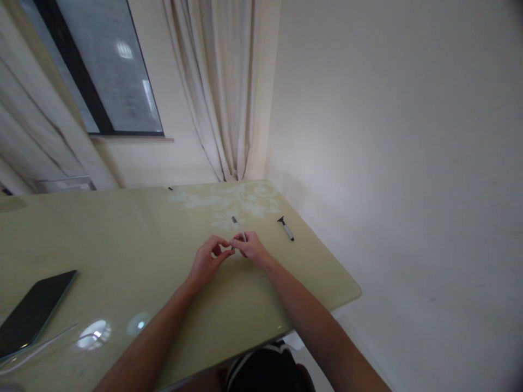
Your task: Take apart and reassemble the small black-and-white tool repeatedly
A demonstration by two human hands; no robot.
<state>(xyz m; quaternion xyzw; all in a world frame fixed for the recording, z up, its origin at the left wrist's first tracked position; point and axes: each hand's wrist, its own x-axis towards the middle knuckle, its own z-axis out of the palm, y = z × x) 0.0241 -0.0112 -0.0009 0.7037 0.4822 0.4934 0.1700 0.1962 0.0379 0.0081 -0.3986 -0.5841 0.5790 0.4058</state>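
My left hand (207, 262) is closed in a pinch, thumb and fingertips meeting at a tiny dark object (233, 248) too small to name. Right beside it, my right hand (252, 248) has its fingertips at the same small object. A slim white pen-like stick (239, 227) with a grey end sticks up and away from my right hand, its lower part between the fingers. Both hands are just over the table, close together. To the right of them, a razor (286, 230) with a grey handle and black head lies on the tabletop.
The pale green glossy table (134, 245) has its rounded corner at the right, near a white wall (388, 163). A black tablet (35, 310) and a white cable (36, 351) lie at the left. A small black piece (170, 188) is at the far edge, near curtains (220, 81).
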